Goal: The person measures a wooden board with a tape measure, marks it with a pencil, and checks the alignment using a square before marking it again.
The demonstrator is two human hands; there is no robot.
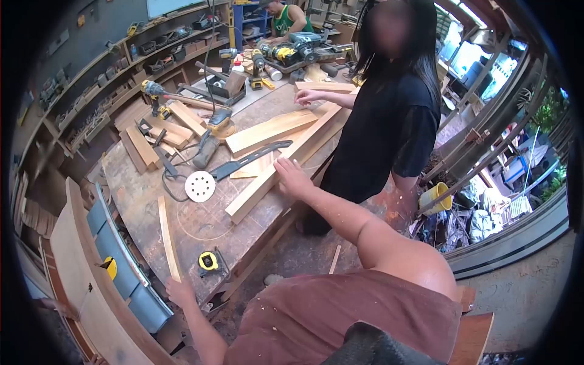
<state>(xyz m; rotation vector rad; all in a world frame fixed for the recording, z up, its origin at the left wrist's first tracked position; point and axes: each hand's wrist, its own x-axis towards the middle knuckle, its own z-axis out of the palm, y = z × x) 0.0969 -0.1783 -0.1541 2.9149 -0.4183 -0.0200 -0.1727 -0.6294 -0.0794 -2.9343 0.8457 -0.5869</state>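
at the worktable (137,194), right hand (293,178) lies open on a board (255,193), left hand (181,293) at a strip (167,234), grip unclear.

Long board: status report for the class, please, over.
Right hand on long board. Left hand holding near end of thin strip. Tape measure on bench between the hands.

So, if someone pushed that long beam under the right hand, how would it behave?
The long beam is probably stiff, being thick and straight. It looks like solid wood, so likely fairly heavy. Its squared edges suggest it would slide rather than roll.
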